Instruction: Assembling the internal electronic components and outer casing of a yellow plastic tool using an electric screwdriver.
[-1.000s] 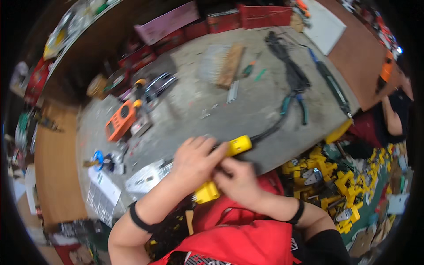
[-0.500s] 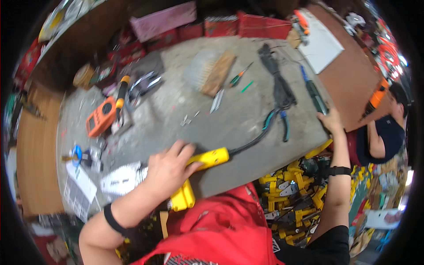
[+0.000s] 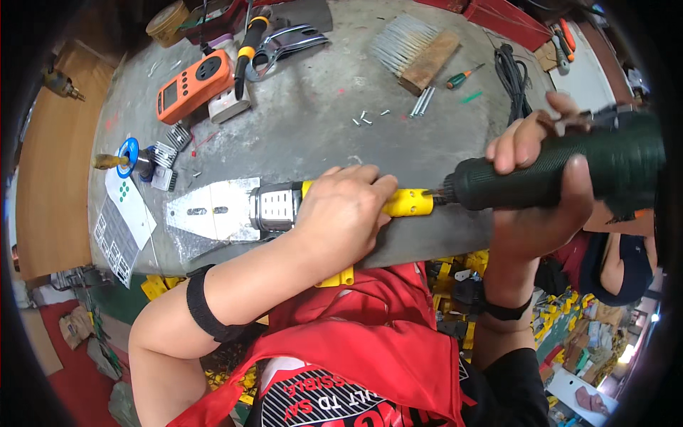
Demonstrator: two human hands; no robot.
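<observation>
Pressing down, left hand point(image 3: 345, 213) wraps yellow tool point(image 3: 409, 203) lying flat near grey workbench point(image 3: 313, 135) front edge, metal plate end point(image 3: 213, 211) pointing left. Right hand point(image 3: 544, 178) clenched around dark green electric screwdriver point(image 3: 562, 167), tip meeting yellow tool's right end. Orange meter point(image 3: 193, 87) far left.

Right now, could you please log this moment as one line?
left hand: holds yellow tool on bench | right hand: grips green driver | driver tip: at tool's end

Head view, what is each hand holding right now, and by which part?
Left hand grips the yellow tool around its handle, pinning it to the bench. Right hand holds the dark green electric screwdriver around its body.
</observation>
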